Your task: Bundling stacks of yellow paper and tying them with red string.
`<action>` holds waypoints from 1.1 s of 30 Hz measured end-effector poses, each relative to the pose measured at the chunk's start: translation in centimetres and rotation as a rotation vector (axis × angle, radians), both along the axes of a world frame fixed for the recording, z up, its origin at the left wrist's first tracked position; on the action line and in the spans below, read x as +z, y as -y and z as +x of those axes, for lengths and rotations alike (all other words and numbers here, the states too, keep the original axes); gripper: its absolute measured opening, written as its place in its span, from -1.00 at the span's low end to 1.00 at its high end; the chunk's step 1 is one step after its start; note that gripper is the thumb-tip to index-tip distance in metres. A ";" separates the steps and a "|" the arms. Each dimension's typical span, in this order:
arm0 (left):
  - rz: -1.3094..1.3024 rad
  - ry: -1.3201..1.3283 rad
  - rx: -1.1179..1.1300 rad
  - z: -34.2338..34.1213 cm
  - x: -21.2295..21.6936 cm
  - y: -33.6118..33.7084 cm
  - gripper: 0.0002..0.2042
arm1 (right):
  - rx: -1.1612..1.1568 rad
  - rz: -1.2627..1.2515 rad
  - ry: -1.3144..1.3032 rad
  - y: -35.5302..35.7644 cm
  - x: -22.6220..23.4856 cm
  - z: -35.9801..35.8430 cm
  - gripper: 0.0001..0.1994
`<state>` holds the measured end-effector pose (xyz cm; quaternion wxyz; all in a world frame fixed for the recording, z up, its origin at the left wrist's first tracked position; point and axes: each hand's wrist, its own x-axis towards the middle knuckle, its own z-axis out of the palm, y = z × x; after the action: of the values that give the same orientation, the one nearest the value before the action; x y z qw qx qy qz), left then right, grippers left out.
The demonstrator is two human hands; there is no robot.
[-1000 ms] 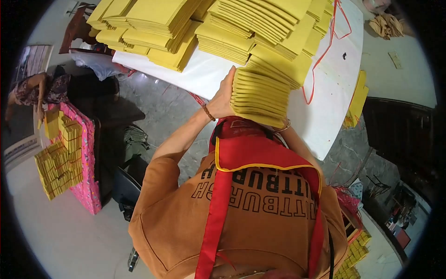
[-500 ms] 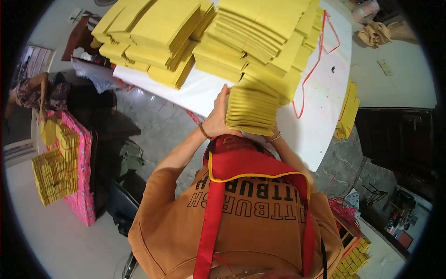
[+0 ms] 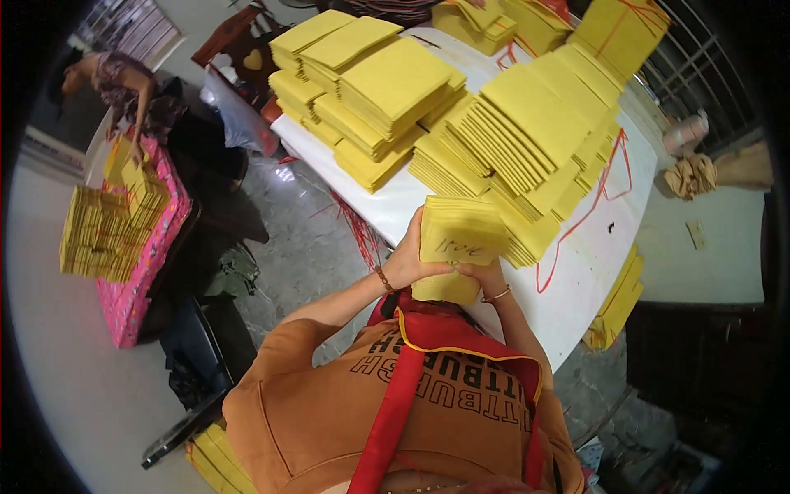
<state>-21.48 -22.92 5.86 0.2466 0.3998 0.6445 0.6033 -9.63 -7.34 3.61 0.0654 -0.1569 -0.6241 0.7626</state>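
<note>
Though partly hidden, hands (image 3: 444, 267) gripping yellow stack (image 3: 457, 247).

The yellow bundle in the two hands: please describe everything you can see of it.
The yellow bundle is a thick pack of flat yellow sheets, paper by the look, squared into a neat block. Its top sheet bears a short handwritten mark. It is lifted and tilted toward the person, near the white table edge. The left hand clasps its left side, thumb across the face; the right hand supports it from below. Behind it lie fanned rows of similar yellow stacks.
</note>
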 end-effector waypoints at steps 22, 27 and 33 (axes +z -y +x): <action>0.413 0.902 0.876 -3.4 -7.4 -4.6 -0.54 | -0.444 -0.437 0.050 5.2 -3.9 -8.0 -0.05; 0.271 1.045 0.456 -4.4 -7.8 -3.1 -0.58 | -0.609 -0.051 0.082 4.7 -5.7 -8.7 -0.11; -0.067 0.898 0.599 -3.7 -7.4 -1.8 -0.61 | -0.629 0.110 0.229 4.8 -5.0 -8.2 -0.12</action>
<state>-25.14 -21.16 -1.51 0.3277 -0.1067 0.5804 0.7378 -17.86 -12.10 -1.39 0.2354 -0.4227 -0.5887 0.6475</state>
